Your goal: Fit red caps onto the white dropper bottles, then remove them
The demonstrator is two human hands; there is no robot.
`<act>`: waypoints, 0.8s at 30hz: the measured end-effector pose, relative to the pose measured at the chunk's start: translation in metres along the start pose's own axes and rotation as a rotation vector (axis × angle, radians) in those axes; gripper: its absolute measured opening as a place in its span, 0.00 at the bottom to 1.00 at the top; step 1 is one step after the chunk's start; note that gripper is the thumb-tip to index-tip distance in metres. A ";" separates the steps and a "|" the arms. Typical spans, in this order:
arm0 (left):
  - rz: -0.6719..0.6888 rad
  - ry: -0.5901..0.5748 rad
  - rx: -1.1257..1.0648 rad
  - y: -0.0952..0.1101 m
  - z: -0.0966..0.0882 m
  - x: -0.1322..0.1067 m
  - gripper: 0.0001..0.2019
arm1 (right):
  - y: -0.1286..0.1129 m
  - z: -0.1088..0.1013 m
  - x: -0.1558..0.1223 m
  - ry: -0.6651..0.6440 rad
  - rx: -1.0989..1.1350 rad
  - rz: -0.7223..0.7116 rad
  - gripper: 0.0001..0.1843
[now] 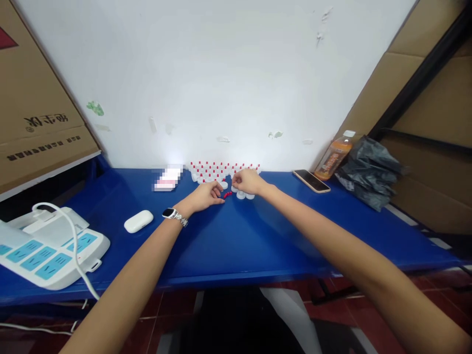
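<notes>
Both arms reach far over a blue table toward the white wall. My left hand, a watch on its wrist, lies with fingers curled beside a few small red pieces and a white cap. My right hand is closed in a pinch above white caps; what it holds is too small to make out. Behind both hands stand several small white bottles with red tips in rows against the wall.
A white earbud case lies left of my left arm. A white power strip with blue buttons and cable sits at the near left. A phone, an orange drink bottle and a black plastic bag are at the right. Cardboard boxes flank both sides.
</notes>
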State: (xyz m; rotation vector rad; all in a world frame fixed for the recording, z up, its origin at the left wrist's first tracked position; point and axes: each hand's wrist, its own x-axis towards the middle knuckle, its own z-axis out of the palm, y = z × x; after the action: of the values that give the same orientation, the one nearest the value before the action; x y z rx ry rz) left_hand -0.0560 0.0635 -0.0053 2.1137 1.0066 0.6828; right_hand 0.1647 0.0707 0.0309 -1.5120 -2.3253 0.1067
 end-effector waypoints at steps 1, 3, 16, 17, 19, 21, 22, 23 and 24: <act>-0.002 -0.008 -0.017 0.000 -0.002 -0.001 0.20 | -0.002 -0.002 0.001 0.009 -0.016 0.008 0.08; -0.010 -0.020 -0.035 -0.001 -0.006 -0.003 0.18 | -0.006 -0.003 0.006 0.030 -0.039 0.022 0.12; -0.019 0.088 0.078 0.012 -0.014 -0.014 0.13 | -0.020 0.004 0.021 0.149 0.070 0.070 0.10; -0.001 0.107 0.081 0.014 -0.014 -0.014 0.13 | -0.019 0.000 0.016 0.202 0.135 0.058 0.11; 0.046 0.150 0.087 0.019 -0.012 -0.015 0.15 | -0.018 -0.008 0.004 0.267 0.330 0.036 0.10; 0.093 0.188 0.100 0.026 -0.009 -0.015 0.16 | -0.018 -0.013 -0.011 0.277 0.554 0.023 0.11; 0.117 0.205 0.105 0.030 -0.007 -0.015 0.16 | -0.019 -0.014 -0.020 0.280 0.647 0.017 0.12; 0.143 0.222 0.108 0.034 -0.004 -0.015 0.17 | -0.020 -0.014 -0.028 0.283 0.720 0.010 0.13; 0.167 0.238 0.106 0.039 0.000 -0.016 0.17 | -0.021 -0.013 -0.038 0.292 0.770 0.004 0.14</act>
State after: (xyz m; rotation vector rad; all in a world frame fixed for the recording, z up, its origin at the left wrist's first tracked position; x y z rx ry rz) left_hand -0.0473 0.0328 0.0221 2.2664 1.0178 1.0028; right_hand 0.1644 0.0264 0.0381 -1.0462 -1.7390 0.6507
